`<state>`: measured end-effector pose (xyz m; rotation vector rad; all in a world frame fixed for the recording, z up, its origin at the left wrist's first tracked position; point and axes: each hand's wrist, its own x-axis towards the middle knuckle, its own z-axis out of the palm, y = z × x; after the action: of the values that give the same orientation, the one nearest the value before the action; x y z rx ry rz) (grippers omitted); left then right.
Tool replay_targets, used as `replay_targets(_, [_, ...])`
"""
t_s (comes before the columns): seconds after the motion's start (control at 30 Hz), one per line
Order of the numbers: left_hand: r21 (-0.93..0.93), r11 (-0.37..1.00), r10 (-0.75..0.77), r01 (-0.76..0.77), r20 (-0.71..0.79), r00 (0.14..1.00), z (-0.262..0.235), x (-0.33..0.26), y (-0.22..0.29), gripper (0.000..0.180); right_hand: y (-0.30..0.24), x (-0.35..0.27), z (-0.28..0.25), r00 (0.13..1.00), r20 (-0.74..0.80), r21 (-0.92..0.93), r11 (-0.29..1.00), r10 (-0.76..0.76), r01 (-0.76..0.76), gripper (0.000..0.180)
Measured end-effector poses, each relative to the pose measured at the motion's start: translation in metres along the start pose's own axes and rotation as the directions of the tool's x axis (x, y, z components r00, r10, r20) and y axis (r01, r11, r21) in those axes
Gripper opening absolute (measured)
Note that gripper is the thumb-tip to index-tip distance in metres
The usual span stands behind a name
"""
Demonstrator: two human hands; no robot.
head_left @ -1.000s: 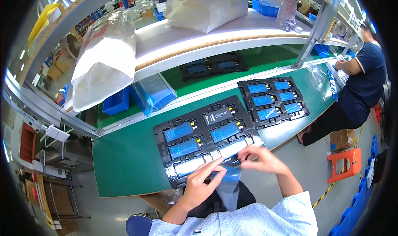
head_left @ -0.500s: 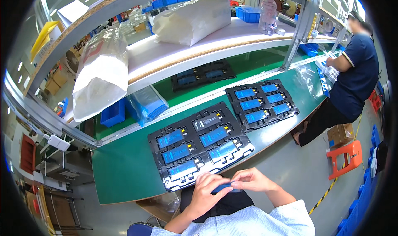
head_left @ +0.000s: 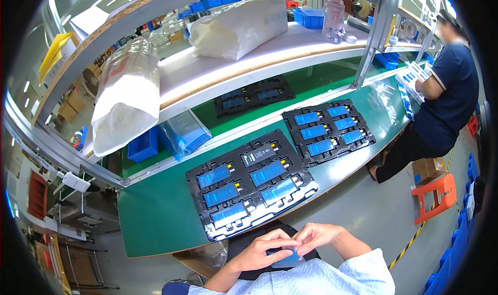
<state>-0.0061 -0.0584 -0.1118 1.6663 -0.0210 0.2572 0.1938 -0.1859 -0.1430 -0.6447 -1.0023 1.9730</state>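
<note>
Over my lap, just off the table's front edge, my left hand [head_left: 263,251] and my right hand [head_left: 319,236] meet at the fingertips. Both are closed on a thin, see-through blue film [head_left: 288,260], partly covered by the fingers. Beyond them lies a black moulded tray [head_left: 241,173] with several flat batteries in its pockets. Most have blue faces, such as the nearest blue battery [head_left: 230,214]; one dark grey battery [head_left: 259,154] sits at the far right pocket.
A second black tray [head_left: 296,139] of blue batteries lies farther right on the green table [head_left: 155,212]. Behind stand a blue bin [head_left: 142,145] and a shelf [head_left: 176,77] carrying white bags. At right are a co-worker [head_left: 454,87] and an orange stool [head_left: 434,197].
My hands have drawn closer together and slightly lower, and more of the blue film shows beneath the fingers. The co-worker's arms have shifted with white-and-blue pieces; the trays stay put.
</note>
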Motion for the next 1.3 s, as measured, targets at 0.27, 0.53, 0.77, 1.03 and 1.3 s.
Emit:
replay_targets(0.27, [-0.125, 0.991, -0.039, 0.044, 0.045, 0.998, -0.004, 0.003, 0.001, 0.034, 0.004, -0.001, -0.006, 0.999, -0.051, -0.04, 0.999, 0.008, -0.01, 0.018])
replay_targets(0.53, [-0.155, 0.987, -0.047, 0.041, -0.031, 0.998, -0.006, 0.002, -0.004, 0.03, -0.003, 0.0, -0.003, 0.995, -0.093, -0.092, 0.995, 0.021, -0.03, 0.016])
replay_targets(0.77, [-0.17, 0.975, -0.167, 0.142, -0.14, 0.976, -0.01, 0.0, -0.012, 0.021, -0.011, 0.006, 0.0, 0.979, -0.176, -0.315, 0.948, -0.101, 0.041, 0.017])
replay_targets(1.03, [-0.14, 0.973, -0.21, 0.182, -0.219, 0.953, -0.014, 0.001, -0.015, 0.009, -0.033, 0.014, 0.018, 0.894, -0.29, -0.711, 0.702, -0.342, 0.038, 0.02])
replay_targets(1.3, [-0.322, 0.938, -0.192, 0.129, -0.173, 0.966, -0.021, -0.006, -0.023, 0.021, -0.032, 0.022, 0.008, 0.889, -0.356, -0.58, 0.814, -0.287, 0.031, 0.014])
